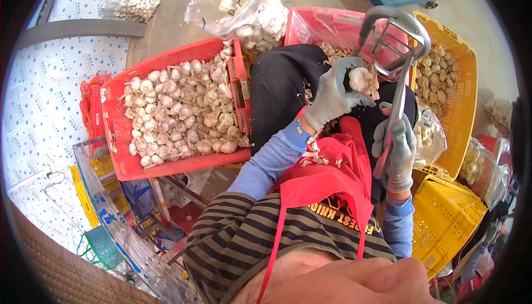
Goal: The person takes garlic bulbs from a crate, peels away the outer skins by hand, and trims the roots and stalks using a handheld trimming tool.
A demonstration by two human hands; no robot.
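My left hand [332, 93], in a pale grey work glove, is closed around a whitish garlic bulb [361, 79] above my lap. In its glove, my right hand [401, 151] grips the long handle of a metal shears-like tool [398, 113]. The tool's looped grey frame [424, 35] rises above the bulb, to its right. I cannot make out whether its metal parts touch the bulb. Loose skins [332, 53] lie beyond my left hand, and more scraps rest on the red apron [332, 176].
At left a red crate [160, 171] holds many garlic bulbs. Another red crate [327, 21] stands in front, with clear plastic over it. Two yellow crates [465, 93] stand at right, the farther with trimmed bulbs. Bagged garlic [260, 29] sits beyond my knees. A metal frame [116, 232] is lower left.
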